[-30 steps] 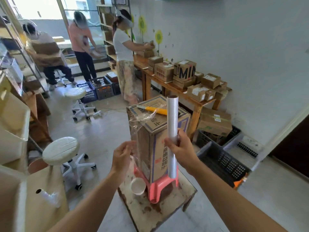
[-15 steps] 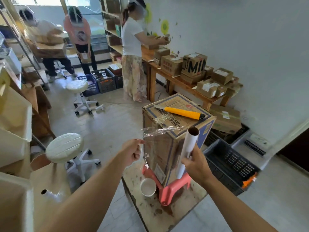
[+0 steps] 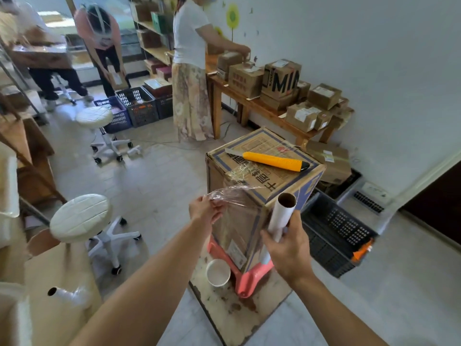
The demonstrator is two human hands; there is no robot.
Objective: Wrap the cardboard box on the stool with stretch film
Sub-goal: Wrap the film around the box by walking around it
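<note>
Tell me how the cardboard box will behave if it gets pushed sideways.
Likely tippy: the cardboard box stands tall on a small pink stool. Probably stiff: its faces look flat. The yellow cutter lying loose on top would probably slide off.

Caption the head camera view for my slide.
Left hand pinches clear stretch film from the white roll in the right hand, by a tall cardboard box on a pink plastic stool.

knife (image 3: 269, 161) on box (image 3: 277, 182) | box on stool (image 3: 252, 278) | cup (image 3: 218, 272) left of stool
</note>
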